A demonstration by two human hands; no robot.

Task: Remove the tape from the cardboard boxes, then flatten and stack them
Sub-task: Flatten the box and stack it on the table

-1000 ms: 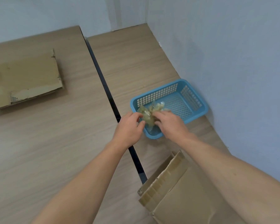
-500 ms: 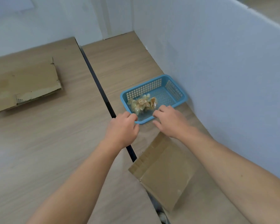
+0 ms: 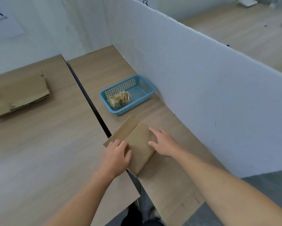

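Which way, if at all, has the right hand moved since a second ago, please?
Yes: the right hand left the blue basket and came back toward the person, onto the cardboard box.

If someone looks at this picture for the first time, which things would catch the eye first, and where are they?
First, near the middle, the left hand and right hand both rest on a brown cardboard box lying across the gap between two tables. Just behind it, a blue basket holding a wad of crumpled tape stands beside the white partition. A flattened box lies far left.
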